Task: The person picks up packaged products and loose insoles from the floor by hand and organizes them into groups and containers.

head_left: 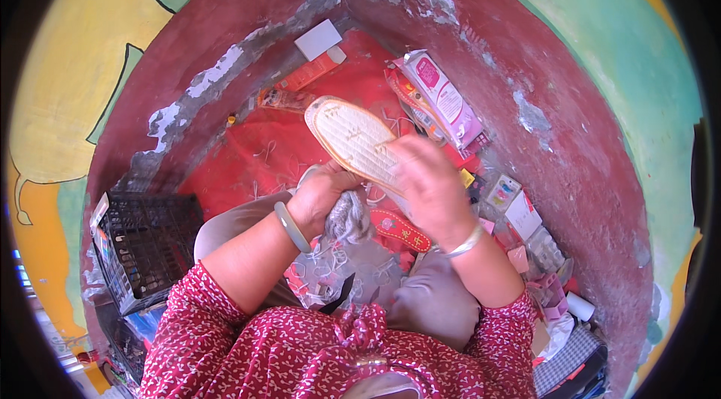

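Note:
A white quilted insole (353, 136) with a yellowish stitched edge and small marks is held up in front of me, toe end toward the far left. My right hand (432, 185), blurred by motion, is closed over its right side, with the fingers on its face. My left hand (327, 196) is closed in a fist beside the insole's lower edge, and a bundle of grey yarn (348, 220) hangs from it. Whether its thumb also touches the insole, I cannot tell. Below my right hand lies a red insole (402, 229) with a flower and yellow stitching.
A black plastic crate (150, 249) stands at the left. Loose thread scraps lie on a grey surface (338, 271) between my legs and on the red floor cover (300, 132). Boxes and a pink-white package (443, 95) lie along the walls, with assorted small items (544, 249) at the right.

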Tool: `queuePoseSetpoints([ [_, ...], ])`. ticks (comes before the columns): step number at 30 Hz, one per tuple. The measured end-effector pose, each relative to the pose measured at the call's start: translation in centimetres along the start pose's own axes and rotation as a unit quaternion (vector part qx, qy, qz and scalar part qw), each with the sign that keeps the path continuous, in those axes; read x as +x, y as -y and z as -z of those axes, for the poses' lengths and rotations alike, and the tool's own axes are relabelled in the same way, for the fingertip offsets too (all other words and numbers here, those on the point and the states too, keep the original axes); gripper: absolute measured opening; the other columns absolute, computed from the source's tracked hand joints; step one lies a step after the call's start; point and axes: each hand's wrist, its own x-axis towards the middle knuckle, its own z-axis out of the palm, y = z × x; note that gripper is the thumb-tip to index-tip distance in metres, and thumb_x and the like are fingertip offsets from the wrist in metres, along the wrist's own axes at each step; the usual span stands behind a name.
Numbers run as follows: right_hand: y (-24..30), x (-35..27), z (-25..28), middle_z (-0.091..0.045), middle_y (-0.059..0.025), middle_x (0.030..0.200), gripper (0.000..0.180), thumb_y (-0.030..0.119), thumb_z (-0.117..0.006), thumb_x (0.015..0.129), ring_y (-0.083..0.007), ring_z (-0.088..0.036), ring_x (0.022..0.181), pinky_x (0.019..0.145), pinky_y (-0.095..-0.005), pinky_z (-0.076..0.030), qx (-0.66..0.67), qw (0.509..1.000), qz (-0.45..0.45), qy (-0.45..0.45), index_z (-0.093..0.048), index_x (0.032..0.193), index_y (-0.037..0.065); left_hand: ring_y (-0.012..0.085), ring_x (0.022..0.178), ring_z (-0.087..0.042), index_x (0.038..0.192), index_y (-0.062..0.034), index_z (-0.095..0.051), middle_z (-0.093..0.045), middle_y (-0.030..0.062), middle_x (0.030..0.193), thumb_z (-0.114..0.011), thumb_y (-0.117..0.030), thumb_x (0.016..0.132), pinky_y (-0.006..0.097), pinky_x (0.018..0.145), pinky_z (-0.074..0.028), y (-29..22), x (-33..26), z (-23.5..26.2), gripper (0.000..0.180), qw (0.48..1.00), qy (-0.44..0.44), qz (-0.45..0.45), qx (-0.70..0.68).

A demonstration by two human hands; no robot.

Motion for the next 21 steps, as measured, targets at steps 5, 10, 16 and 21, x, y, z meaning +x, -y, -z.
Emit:
queuePoseSetpoints([
  [5,-4.6,-2.9,2.9,-0.056,-0.0143,0.114,0.041,0.020,-0.054,0.089,-0.0229,-0.053,0.107,0.090,-0.0311,-0.042,0.186,0.954,-0.234,0.022,-0.046,0.122,-0.003,0.0162,0.081,-0.060,0.117,0.0017,-0.049,-0.061,0.0102,0.101,-0.047,-0.005,0.088,0.027,0.072,-0.050,-1.1,-0.7,-0.1,0.030,0.999,0.028,-0.015,-0.026],
  [10,-5.6,-5.7,0.6,-0.051,-0.0116,0.122,0.046,0.025,-0.046,0.094,-0.0168,-0.048,0.111,0.095,-0.0285,-0.038,0.546,0.751,-0.370,0.011,-0.040,0.128,-0.004,0.0108,0.062,-0.055,0.115,0.0025,-0.049,-0.060,0.0064,0.092,-0.045,-0.005,0.088,0.024,0.054,-0.045,-0.6,-0.2,0.4,0.028,0.999,0.031,-0.005,-0.020],
  [16,-5.8,-5.8,0.4,-0.053,-0.0100,0.120,0.040,0.014,-0.046,0.092,-0.0160,-0.050,0.110,0.096,-0.0289,-0.037,0.486,0.797,-0.353,0.063,-0.041,0.126,-0.007,0.0132,0.050,-0.054,0.099,0.0040,-0.053,-0.058,0.0088,0.066,-0.044,-0.006,0.084,0.025,0.046,-0.044,0.3,0.5,0.5,0.020,0.997,-0.012,0.011,0.069],
  [21,-8.4,-6.7,-1.8,-0.061,-0.0066,0.107,0.035,0.015,-0.051,0.091,-0.0111,-0.056,0.096,0.085,-0.0272,-0.045,0.322,0.914,-0.239,0.054,-0.049,0.123,0.000,0.0129,0.045,-0.049,0.104,0.0018,-0.051,-0.054,0.0062,0.060,-0.053,-0.014,0.085,0.022,0.042,-0.038,1.2,0.1,-1.6,0.025,0.994,-0.052,-0.023,0.091],
])
